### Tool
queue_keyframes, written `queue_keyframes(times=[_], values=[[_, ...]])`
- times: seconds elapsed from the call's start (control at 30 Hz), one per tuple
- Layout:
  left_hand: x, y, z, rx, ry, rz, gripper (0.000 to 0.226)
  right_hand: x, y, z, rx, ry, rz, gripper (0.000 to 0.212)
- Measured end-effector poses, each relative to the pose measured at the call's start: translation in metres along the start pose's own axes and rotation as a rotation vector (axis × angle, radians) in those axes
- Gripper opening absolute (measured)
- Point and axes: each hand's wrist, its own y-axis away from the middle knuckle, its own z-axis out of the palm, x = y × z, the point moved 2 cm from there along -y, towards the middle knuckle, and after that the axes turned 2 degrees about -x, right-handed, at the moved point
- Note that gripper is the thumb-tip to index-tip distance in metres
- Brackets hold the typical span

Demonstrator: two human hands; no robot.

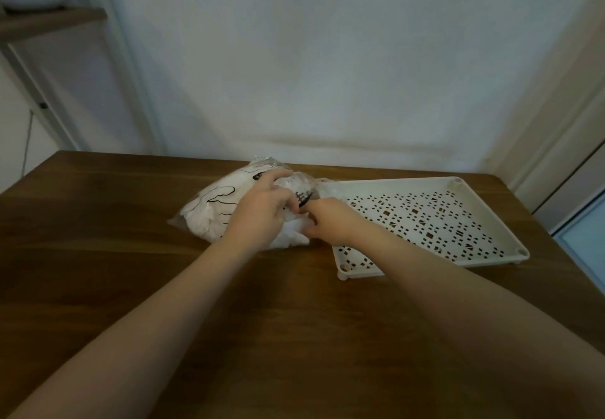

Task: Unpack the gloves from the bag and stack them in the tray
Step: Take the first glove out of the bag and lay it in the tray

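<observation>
A clear plastic bag (216, 204) with black line print lies on the wooden table, stuffed with white gloves (203, 222). My left hand (262, 209) lies on top of the bag with its fingers curled into the crumpled plastic at the bag's right end. My right hand (330, 222) pinches the same end of the bag from the right, just beside the tray's left edge. A cream perforated tray (484, 212) sits to the right of the bag and holds nothing.
The brown wooden table (131, 287) reaches a white wall at the back. A wooden shelf (49, 22) with a white appliance hangs at the upper left. A door frame (556, 143) stands at the right.
</observation>
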Motion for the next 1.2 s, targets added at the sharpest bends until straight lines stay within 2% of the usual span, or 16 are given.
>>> queue_keyframes(times=[0.03,0.1,0.23,0.37,0.53,0.63,0.8,0.93,1.03,1.07,1.13,1.2], values=[[-0.002,0.0,0.002,-0.076,-0.068,-0.048,0.024,0.002,-0.001,0.001,0.019,0.005,0.015,0.018],[-0.002,0.001,0.004,-0.163,-0.13,-0.102,0.016,0.009,-0.001,0.0,0.103,-0.059,0.032,0.015],[0.003,-0.002,0.01,-0.281,-0.326,-0.16,0.052,0.012,0.008,-0.024,0.279,-0.297,0.019,0.017],[0.0,-0.01,0.016,-0.271,-0.479,-0.194,0.061,0.011,0.016,-0.039,0.355,-0.467,-0.033,0.017],[-0.006,-0.014,0.013,-0.224,-0.599,-0.224,0.067,0.019,0.018,-0.042,0.374,-1.037,0.0,0.029],[-0.009,-0.018,0.01,-0.195,-0.626,-0.248,0.061,0.017,0.019,-0.053,0.436,-1.47,-0.023,0.038],[-0.021,-0.021,0.009,-0.197,-0.658,-0.289,0.052,0.013,0.021,-0.069,0.512,-1.971,-0.075,0.03],[-0.027,-0.021,0.006,-0.237,-0.606,-0.351,0.05,0.021,0.026,-0.08,0.534,-2.307,-0.044,0.033],[-0.009,-0.02,0.004,-0.276,-0.456,-0.442,0.066,0.03,0.033,-0.083,0.477,-2.398,-0.064,0.035],[0.003,-0.02,0.003,-0.246,-0.416,-0.413,0.072,0.031,0.035,-0.085,0.462,-2.401,-0.073,0.036],[0.032,-0.02,-0.001,-0.126,-0.3,-0.223,0.074,0.032,0.039,-0.087,0.418,-2.411,-0.109,0.036],[0.058,-0.017,-0.004,-0.109,-0.048,-0.016,0.075,0.032,0.042,-0.089,0.321,-2.436,-0.179,0.035]])
